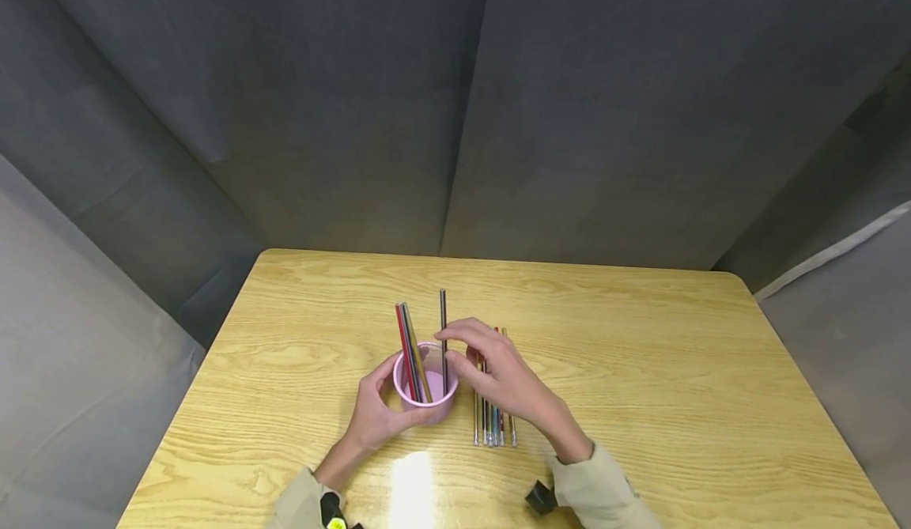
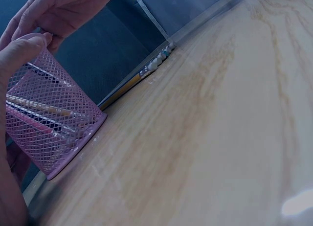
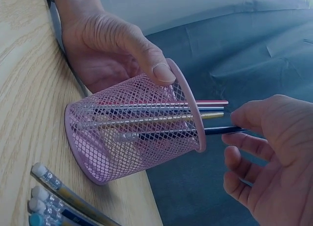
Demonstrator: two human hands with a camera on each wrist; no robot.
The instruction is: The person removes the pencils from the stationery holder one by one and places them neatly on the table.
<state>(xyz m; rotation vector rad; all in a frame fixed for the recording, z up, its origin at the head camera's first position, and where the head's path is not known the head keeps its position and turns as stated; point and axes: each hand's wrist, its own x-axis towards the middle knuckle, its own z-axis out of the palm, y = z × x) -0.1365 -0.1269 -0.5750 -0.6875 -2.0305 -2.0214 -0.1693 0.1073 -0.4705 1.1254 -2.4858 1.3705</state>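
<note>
A pink mesh pencil cup (image 1: 443, 411) stands on the table, and my left hand (image 1: 376, 418) grips its side, thumb near the rim in the right wrist view. Several pencils lean inside, among them a red pencil (image 1: 401, 325) and a yellow pencil (image 3: 210, 116). My right hand (image 1: 501, 369) pinches a black pencil (image 1: 443, 307) above the cup's right side. Its eraser end (image 3: 128, 137) is down inside the mesh, short of the base. To the right of the cup, partly under my right hand, lies a row of several pencils (image 1: 494, 434), erasers toward me.
The wooden table (image 1: 640, 339) extends to both sides and behind the cup. Grey cloth (image 1: 356, 118) hangs around its back and sides. A black wrist device (image 1: 541, 499) sits by the right sleeve.
</note>
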